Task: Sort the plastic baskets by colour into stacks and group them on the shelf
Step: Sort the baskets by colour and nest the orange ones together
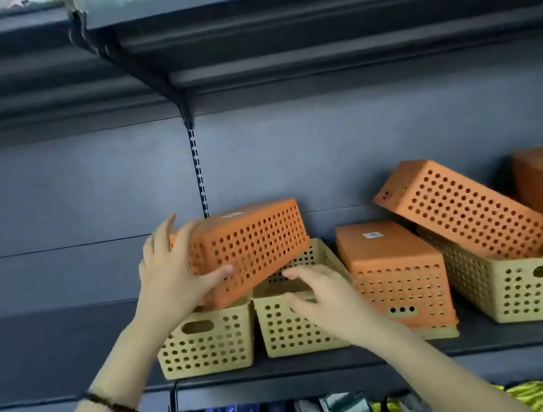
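Baskets are found mixed on the shelf (319, 367), nothing sorted yet: orange and yellow ones are jumbled together, no clean stacks seen. One upturned orange basket (251, 250) is gripped at its near end by the left hand (172, 277), fingers over the top, thumb pressed on the holed side, and it is tilted above two yellow baskets (208, 342). The right hand (327, 298) is held open, fingers spread, over the second yellow basket (296, 327), clamped on nothing. Further right, another orange basket (395, 269) lies upside down, and two more are tipped into a larger yellow basket (523, 290).
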### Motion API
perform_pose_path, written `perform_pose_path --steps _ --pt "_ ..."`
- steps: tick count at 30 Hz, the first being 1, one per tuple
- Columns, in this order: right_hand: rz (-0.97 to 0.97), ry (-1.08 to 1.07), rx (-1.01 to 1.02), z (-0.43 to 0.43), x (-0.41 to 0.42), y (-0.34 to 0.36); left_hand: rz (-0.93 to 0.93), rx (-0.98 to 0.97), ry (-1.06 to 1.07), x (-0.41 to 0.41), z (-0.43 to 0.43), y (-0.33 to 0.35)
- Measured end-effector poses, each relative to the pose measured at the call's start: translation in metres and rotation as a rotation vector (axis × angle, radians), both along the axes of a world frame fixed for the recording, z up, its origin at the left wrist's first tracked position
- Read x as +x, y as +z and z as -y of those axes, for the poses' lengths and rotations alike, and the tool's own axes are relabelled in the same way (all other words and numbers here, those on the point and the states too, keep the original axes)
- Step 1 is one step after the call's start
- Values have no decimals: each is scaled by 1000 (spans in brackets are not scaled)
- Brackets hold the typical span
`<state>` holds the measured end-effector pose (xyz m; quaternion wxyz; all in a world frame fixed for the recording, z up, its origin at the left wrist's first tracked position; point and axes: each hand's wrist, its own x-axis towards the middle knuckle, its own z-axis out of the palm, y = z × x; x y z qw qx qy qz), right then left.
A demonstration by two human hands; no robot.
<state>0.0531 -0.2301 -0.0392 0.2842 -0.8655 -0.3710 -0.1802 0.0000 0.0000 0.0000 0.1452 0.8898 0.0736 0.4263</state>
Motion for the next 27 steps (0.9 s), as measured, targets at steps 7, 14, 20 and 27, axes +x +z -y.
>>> perform_pose_path --steps 7,14,20,27 --pt "-42 -51 -61 -52 15 8 -72 -232 -137 43 -27 4" --pt "-105 35 61 -71 25 1 165 -622 -165 45 -31 -18" --pt "-182 291 503 -105 25 8 391 -1186 -391 44 -26 -20" --pt "91 336 454 -127 21 10 333 -1332 -588 25 -34 -21"
